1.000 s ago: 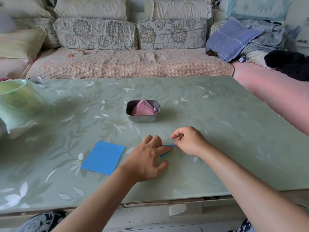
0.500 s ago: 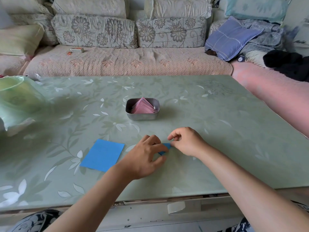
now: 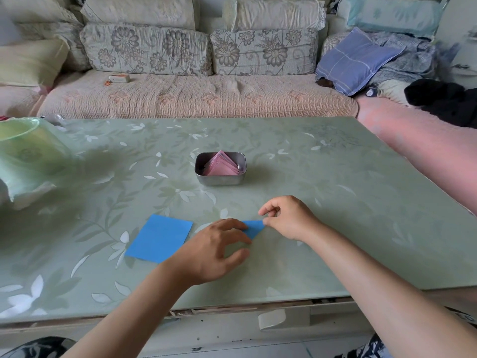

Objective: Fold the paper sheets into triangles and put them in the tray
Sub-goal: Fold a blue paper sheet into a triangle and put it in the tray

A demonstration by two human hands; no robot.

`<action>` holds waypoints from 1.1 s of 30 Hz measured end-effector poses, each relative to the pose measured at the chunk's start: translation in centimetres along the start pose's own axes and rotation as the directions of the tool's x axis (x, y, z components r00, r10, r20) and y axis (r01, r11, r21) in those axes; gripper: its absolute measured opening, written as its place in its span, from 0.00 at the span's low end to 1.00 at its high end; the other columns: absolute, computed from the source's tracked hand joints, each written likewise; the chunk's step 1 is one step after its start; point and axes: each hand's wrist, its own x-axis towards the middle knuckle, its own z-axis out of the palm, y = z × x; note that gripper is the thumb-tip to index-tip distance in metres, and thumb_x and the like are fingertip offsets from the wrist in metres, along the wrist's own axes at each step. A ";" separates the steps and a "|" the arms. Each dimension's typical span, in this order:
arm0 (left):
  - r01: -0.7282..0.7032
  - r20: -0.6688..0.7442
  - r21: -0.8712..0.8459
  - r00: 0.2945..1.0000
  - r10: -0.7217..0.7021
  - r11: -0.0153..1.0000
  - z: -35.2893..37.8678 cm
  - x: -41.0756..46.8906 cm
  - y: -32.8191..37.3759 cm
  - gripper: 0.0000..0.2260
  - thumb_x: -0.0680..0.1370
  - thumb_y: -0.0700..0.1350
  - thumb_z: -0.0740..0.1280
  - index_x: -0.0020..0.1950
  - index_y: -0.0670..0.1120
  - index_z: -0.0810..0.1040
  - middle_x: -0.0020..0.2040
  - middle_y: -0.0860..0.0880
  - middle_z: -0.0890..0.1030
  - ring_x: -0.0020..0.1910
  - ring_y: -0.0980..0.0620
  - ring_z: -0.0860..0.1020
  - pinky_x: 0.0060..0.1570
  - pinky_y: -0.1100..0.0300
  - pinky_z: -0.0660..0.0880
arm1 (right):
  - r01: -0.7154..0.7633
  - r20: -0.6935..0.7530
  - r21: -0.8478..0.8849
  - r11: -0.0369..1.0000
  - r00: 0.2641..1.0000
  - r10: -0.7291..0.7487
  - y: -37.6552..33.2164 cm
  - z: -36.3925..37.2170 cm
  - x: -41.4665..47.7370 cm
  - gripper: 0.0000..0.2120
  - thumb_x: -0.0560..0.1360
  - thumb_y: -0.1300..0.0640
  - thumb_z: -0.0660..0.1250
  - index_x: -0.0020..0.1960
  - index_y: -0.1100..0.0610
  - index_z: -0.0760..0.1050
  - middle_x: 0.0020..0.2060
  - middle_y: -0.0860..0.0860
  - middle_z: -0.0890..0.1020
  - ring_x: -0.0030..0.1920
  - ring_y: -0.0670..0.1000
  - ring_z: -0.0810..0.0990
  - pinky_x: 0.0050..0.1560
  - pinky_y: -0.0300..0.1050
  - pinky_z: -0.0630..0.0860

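Note:
A small blue folded paper (image 3: 254,227) lies on the green table (image 3: 322,202) between my hands. My right hand (image 3: 287,217) pinches its right tip with curled fingers. My left hand (image 3: 215,250) covers the paper's left part, fingers curled over it with a fingertip on it. A flat blue sheet (image 3: 160,237) lies to the left of my left hand. Beyond, at mid-table, stands a metal tray (image 3: 220,180) holding several pink folded triangles (image 3: 220,167).
A green plastic bag (image 3: 23,156) sits at the table's left edge. A sofa (image 3: 196,94) with cushions runs along the far side, with a pink-covered seat (image 3: 426,140) to the right. The table's near edge is just below my forearms.
More of the blue folded paper shows between my hands than before. My left hand has lifted and shifted slightly left, while my right hand keeps its pinch on the tip.

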 end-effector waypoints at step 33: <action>-0.036 -0.167 0.145 0.984 0.061 0.989 -0.1 4.4 -1.0 0.24 0.65 0.57 0.78 0.58 0.56 0.77 0.62 0.55 0.74 0.59 0.53 0.72 0.59 0.58 0.70 | 0.008 0.103 0.314 0.950 0.994 -0.043 -1.2 -1.0 0.1 0.04 0.76 0.59 0.71 0.47 0.50 0.80 0.31 0.46 0.83 0.29 0.44 0.74 0.37 0.41 0.72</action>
